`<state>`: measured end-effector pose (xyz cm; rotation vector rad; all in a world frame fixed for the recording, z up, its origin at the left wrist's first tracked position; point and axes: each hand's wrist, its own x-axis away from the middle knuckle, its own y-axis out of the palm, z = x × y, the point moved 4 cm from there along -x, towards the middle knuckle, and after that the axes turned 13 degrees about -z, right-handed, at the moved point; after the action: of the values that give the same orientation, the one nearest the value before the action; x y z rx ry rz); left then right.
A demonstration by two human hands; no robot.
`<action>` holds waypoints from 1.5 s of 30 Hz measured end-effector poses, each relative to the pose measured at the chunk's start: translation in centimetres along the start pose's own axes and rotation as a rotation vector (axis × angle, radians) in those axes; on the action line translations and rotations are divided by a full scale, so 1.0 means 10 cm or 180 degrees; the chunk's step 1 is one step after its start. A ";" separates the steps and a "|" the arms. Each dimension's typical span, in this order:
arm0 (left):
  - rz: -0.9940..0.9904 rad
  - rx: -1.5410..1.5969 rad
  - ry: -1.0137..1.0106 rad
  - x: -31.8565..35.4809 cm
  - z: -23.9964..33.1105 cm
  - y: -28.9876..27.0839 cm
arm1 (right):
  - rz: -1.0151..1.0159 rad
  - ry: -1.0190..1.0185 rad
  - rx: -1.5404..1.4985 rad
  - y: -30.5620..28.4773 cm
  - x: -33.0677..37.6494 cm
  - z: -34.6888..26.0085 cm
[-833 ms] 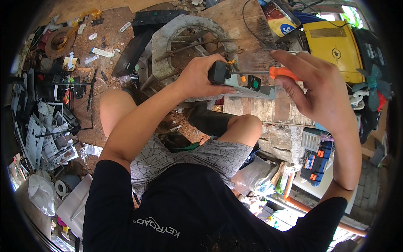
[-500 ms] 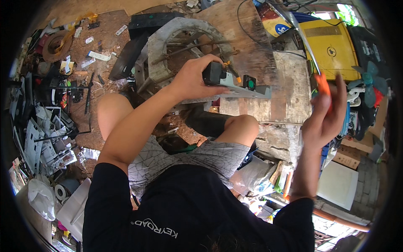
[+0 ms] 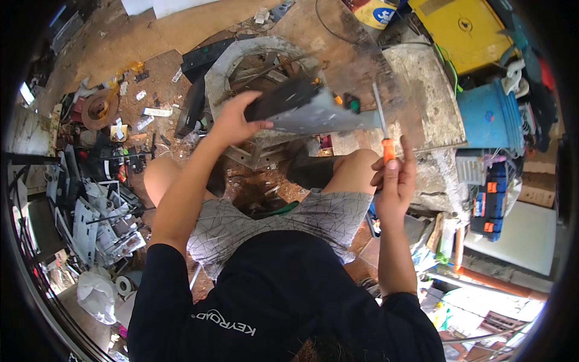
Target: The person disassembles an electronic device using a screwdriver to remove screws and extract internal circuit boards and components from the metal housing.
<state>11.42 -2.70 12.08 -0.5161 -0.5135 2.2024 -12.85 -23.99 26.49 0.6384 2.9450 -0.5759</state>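
Note:
My left hand (image 3: 232, 122) is closed on the left end of a long housing (image 3: 307, 117), grey metal on its near side and black on its upper side. Motion blurs the housing, so its details do not show. It is held tilted above a worn grey metal ring-shaped stand (image 3: 218, 75) between my knees. To the right, my right hand (image 3: 395, 181) grips a screwdriver (image 3: 389, 151) by its orange handle, the thumb along it and one finger stretched out. The steel shaft points up and away, near the housing's right end; whether they touch, I cannot tell.
A wooden board (image 3: 416, 90) lies beyond and right of the stand. A blue bucket (image 3: 491, 117) and a yellow case (image 3: 461, 30) stand at the right. Scrap metal parts (image 3: 99, 220) are piled at the left, and small debris covers the brown floor (image 3: 163, 54).
My left hand has moved left and turned the housing, so more of its black side shows. My right hand has brought the screwdriver leftward, closer to the housing. The whole view has shifted.

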 end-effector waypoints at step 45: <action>-0.1272 -0.3217 0.0735 -0.56 1.85 0.38 | -0.0867 0.0112 0.2068 -0.17 -0.47 0.12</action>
<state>2.88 -12.86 26.60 -1.0529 -1.4602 1.3580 -9.31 -27.69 26.62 0.2709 2.8648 -1.5908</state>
